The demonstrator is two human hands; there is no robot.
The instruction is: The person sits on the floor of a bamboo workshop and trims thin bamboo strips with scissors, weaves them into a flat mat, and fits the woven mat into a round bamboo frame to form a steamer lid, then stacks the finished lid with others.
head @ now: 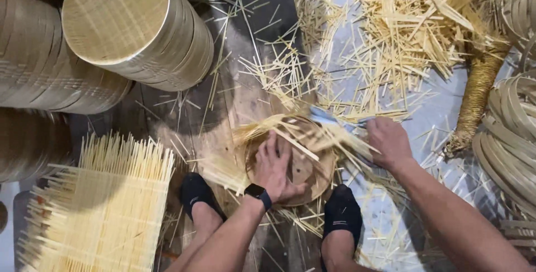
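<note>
My left hand (pixel 274 166), with a dark watch at the wrist, presses flat with spread fingers on a round bamboo tray (pixel 312 172) lying on the floor between my feet. Loose bamboo strips (pixel 290 130) stick out over the tray's far rim. My right hand (pixel 388 141) is closed around a tool with a blurred blue-grey blade (pixel 329 118) at the tray's upper right edge, among the strip ends.
Stacks of round bamboo steamer rings (pixel 128 26) stand at the upper left. A woven bamboo mat (pixel 103 205) lies lower left. A heap of cut strips (pixel 402 32) covers the floor ahead. Coiled bamboo bands (pixel 511 138) and a rope-wrapped bundle (pixel 474 99) lie at right.
</note>
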